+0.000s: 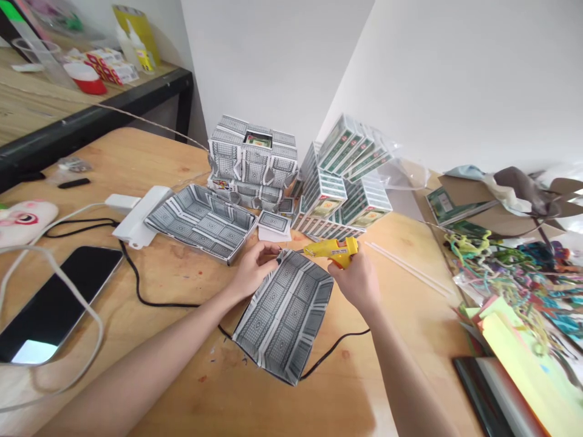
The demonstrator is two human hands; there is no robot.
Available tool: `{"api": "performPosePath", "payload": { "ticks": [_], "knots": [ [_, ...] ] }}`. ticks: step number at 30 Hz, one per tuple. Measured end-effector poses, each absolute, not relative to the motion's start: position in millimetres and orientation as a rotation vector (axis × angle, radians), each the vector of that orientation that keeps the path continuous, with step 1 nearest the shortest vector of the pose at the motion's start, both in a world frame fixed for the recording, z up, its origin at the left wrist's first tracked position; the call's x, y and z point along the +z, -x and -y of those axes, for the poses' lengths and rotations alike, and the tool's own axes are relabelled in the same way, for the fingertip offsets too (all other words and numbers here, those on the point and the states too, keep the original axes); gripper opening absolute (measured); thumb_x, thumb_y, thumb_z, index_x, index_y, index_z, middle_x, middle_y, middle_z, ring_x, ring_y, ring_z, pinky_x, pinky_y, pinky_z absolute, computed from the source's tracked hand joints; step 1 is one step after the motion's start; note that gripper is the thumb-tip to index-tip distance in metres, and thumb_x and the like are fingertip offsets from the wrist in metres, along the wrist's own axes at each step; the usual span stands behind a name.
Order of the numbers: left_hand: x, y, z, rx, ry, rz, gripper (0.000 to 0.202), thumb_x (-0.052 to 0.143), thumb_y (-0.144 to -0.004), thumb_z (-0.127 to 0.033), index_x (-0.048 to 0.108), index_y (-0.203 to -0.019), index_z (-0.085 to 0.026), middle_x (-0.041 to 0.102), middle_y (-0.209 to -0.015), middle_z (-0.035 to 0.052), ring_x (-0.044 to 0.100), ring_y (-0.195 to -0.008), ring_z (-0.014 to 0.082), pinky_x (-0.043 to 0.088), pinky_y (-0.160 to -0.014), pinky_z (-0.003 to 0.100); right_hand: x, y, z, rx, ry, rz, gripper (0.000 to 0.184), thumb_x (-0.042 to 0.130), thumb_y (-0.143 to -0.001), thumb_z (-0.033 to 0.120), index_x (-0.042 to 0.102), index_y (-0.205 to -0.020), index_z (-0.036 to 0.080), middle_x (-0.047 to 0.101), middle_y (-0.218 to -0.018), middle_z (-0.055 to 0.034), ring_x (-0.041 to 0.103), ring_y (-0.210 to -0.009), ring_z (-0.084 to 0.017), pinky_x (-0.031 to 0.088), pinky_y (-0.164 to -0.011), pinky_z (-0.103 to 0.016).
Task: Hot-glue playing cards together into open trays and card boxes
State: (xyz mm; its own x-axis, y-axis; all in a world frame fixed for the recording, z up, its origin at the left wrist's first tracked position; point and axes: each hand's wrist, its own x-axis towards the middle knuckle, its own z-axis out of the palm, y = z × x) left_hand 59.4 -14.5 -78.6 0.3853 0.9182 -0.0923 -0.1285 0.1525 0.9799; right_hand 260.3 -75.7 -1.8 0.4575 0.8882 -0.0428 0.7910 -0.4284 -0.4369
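Right hand (359, 282) closed around a yellow glue gun (332, 249), nozzle pointing left at the far edge of a grey patterned card tray (285, 315); left hand (255, 267) pinches that tray's far corner. The tray lies flat on the wooden table (182, 364) over a black cable (150, 297), with a second tray (200, 221) and stacked card boxes (252, 161) just beyond.

Bare tabletop (423, 315) right of the glue gun (332, 250) — card-box stacks (337, 182) block beyond, card tray (285, 315) nearer.
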Motion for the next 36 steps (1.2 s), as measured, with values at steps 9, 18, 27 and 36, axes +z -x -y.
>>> {"api": "performPosePath", "payload": {
  "ticks": [9, 18, 27, 36],
  "knots": [
    [-78.9, -60.0, 13.7, 0.889, -1.195, -0.881, 0.023, 0.06, -0.066, -0.021, 0.054, -0.088, -0.018, 0.06, -0.092, 0.0021, 0.059, -0.094, 0.0188, 0.043, -0.091, 0.036, -4.1, -264.3, 79.0, 0.363, 2.355, 1.421, 0.029, 0.052, -0.066, 0.029, 0.044, -0.093, 0.022, 0.061, -0.075, -0.0027, 0.058, -0.064, -0.02, 0.038, -0.053, -0.027],
    [-81.8, -59.7, 12.4, 0.915, -1.197, -0.863, 0.023, 0.061, -0.066, -0.019, 0.054, -0.088, -0.017, 0.061, -0.093, 0.0023, 0.06, -0.094, 0.0186, 0.044, -0.091, 0.036, -4.3, -266.5, 81.1, 0.387, 2.389, 1.373, 0.029, 0.053, -0.065, 0.028, 0.042, -0.091, 0.022, 0.061, -0.077, -0.0031, 0.059, -0.064, -0.02, 0.038, -0.053, -0.027],
    [-79.8, -59.5, 13.6, 0.904, -1.198, -0.889, 0.022, 0.061, -0.066, -0.02, 0.055, -0.087, -0.017, 0.062, -0.093, 0.0029, 0.06, -0.093, 0.0195, 0.044, -0.09, 0.037, -0.6, -265.9, 84.0, 0.376, 2.386, 1.383, 0.031, 0.052, -0.065, 0.027, 0.043, -0.094, 0.022, 0.061, -0.078, -0.0022, 0.059, -0.066, -0.021, 0.039, -0.055, -0.027],
    [-82.1, -60.2, 12.0, 0.907, -1.213, -0.888, 0.022, 0.061, -0.065, -0.02, 0.055, -0.086, -0.018, 0.062, -0.092, 0.0024, 0.061, -0.092, 0.0192, 0.044, -0.089, 0.036, 1.6, -265.2, 90.9, 0.268, 2.461, 1.344, 0.04, 0.052, -0.067, 0.028, 0.044, -0.105, 0.021, 0.062, -0.072, -0.0019, 0.059, -0.066, -0.022, 0.039, -0.055, -0.027]
  ]
}}
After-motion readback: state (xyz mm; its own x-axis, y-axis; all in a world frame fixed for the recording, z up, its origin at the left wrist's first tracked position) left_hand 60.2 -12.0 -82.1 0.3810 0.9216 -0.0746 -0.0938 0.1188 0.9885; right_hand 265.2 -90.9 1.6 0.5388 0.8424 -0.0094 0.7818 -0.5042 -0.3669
